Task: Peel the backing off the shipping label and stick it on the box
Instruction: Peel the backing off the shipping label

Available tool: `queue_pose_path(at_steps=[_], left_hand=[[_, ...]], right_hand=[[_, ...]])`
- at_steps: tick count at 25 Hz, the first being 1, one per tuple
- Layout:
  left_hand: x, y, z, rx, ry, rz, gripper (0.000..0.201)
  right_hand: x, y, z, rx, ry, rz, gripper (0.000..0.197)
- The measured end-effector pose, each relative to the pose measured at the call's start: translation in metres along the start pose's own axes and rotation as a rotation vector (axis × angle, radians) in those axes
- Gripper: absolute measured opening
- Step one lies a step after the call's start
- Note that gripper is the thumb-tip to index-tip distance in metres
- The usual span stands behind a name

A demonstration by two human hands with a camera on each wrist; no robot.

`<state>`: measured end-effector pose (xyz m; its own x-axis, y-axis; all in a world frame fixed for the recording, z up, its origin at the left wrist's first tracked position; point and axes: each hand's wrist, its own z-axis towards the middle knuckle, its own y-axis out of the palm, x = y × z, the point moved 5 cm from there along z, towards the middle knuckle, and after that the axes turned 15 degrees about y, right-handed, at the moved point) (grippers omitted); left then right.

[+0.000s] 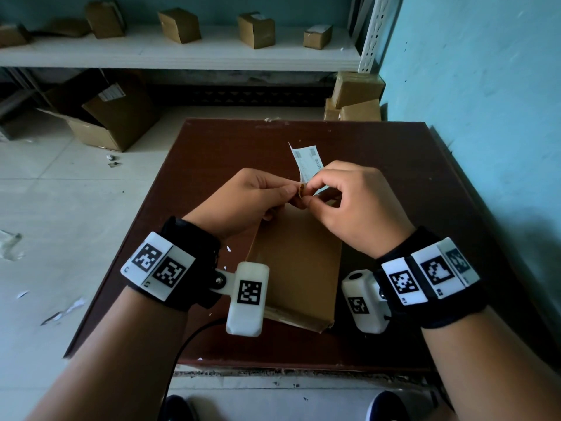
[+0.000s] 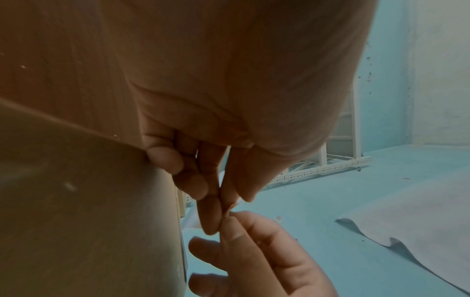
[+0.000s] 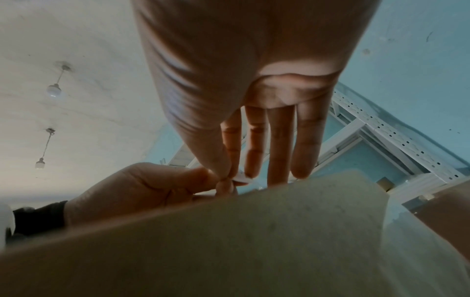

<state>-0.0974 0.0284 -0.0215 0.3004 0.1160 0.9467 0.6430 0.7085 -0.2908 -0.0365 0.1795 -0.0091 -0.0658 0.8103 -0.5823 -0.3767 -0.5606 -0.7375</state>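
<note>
label peel, both hands engaged

i log the shipping label (image 1: 306,161) held above the far end of the box (image 1: 299,262), which lies on the brown table (image 1: 212,153). left hand (image 1: 243,199) and right hand (image 1: 352,205) both pinch its near corner, fingertips meeting.

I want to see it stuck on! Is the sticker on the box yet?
Not yet. Both hands, left hand and right hand, pinch one corner of the label, starting its backing. The box top shows no label. Peeling and sticking remain.
</note>
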Motion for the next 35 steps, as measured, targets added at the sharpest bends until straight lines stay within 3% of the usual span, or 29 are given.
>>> queue_pose_path(at_steps=[9, 16, 19, 22, 25, 27, 32, 35], left_hand=[[0.003, 0.005, 0.0, -0.02, -0.01, -0.005, 0.023], [0.001, -0.003, 0.003, 0.059, 0.053, 0.117, 0.013], [-0.001, -0.01, 0.003, 0.124, 0.053, 0.102, 0.014], [-0.001, -0.016, 0.002, 0.133, 0.042, 0.039, 0.015], [0.003, -0.019, -0.001, 0.12, 0.031, 0.005, 0.018], [0.005, -0.019, -0.003, 0.116, 0.023, -0.025, 0.023], [0.001, -0.019, -0.004, 0.133, -0.02, -0.045, 0.027], [-0.003, -0.023, -0.003, 0.183, -0.037, -0.031, 0.029]], right_hand=[[0.004, 0.002, 0.001, 0.023, 0.016, -0.021, 0.015], [0.0, -0.005, 0.002, 0.009, 0.05, 0.083, 0.01], [0.011, -0.011, 0.004, 0.014, 0.189, 0.144, 0.008], [0.037, -0.015, 0.009, 0.063, 0.384, 0.127, 0.024], [0.061, -0.01, 0.01, -0.055, 0.651, 0.252, 0.051], [0.065, -0.005, 0.007, -0.146, 0.746, 0.443, 0.057], [0.064, -0.018, 0.01, -0.032, 0.646, 0.557, 0.022], [0.064, -0.018, 0.01, -0.021, 0.63, 0.57, 0.013]])
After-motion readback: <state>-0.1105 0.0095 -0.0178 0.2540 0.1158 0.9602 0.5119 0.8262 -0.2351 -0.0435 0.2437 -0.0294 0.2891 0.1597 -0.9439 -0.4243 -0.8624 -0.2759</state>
